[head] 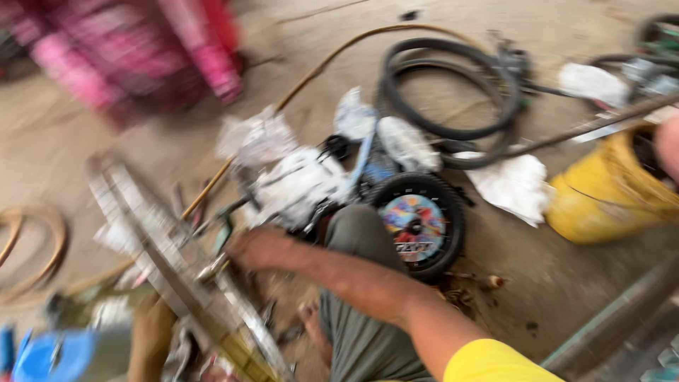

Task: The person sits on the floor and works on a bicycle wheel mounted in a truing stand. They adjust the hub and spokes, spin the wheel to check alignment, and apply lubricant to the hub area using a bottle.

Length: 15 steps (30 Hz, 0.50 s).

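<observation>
Head view, heavy motion blur throughout. Bare wheel rim (177,262), silvery metal, lies tilted across the lower left, running from about 10 o'clock down to 5 o'clock of the frame's lower-left quarter.

Right hand (254,247): reaches across from the lower right, yellow sleeve at the shoulder; the hand sits at the rim's edge, at roughly 3 o'clock of the rim's middle. Fingers look curled, seemingly around a small metal part at the rim; blur prevents telling whether the grip is closed.

Left hand (152,339): only a forearm-like shape shows under the rim at 6 o'clock; how open it is cannot be told.

Person's knee in grey-green trousers (361,233) is just right of the right hand. At 2 o'clock from the hand, a small child's bicycle (332,177) wrapped in white packing, its small wheel (417,223) with a colourful disc touching the floor. Black tyres (445,88) lie at 1 o'clock, farther off. Yellow bucket (608,187) at 3 o'clock, well apart. Pink blurred object (141,49) at 11 o'clock.
</observation>
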Motion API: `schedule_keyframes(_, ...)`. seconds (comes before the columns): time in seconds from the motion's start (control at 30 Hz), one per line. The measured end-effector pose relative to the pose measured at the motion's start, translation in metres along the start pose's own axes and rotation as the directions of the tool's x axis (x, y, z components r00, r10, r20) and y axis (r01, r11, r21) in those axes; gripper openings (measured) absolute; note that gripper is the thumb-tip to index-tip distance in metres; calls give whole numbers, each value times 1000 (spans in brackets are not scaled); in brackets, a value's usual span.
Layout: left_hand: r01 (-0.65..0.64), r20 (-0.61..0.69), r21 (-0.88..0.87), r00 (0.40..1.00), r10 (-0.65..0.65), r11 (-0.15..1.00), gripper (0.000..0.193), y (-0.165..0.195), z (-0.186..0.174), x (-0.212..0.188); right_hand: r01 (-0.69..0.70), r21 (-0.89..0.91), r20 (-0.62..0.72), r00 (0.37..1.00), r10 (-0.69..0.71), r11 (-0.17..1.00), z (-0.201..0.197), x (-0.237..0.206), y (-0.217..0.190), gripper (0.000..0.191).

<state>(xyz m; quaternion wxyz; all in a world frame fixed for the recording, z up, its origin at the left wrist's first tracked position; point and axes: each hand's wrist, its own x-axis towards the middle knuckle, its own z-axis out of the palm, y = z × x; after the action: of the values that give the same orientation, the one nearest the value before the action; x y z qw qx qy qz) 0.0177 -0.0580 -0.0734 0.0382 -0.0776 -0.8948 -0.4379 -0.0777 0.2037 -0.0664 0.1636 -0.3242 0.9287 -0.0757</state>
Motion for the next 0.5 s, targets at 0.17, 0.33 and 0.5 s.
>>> schedule_keyframes(0.17,444,65,-518,873,-484,731,29,8,3,1,-88,205,106,992,67,975,-17,-9,-11,34)
schedule_keyframes(0.33,16,-125,-138,992,-33,990,24,-16,5,2,88,66,-132,988,-78,994,1,-2,-3,34)
schedule_keyframes(0.5,352,64,-415,931,-359,839,32,-28,11,-4,95,129,-126,989,-78,987,24,14,16,22)
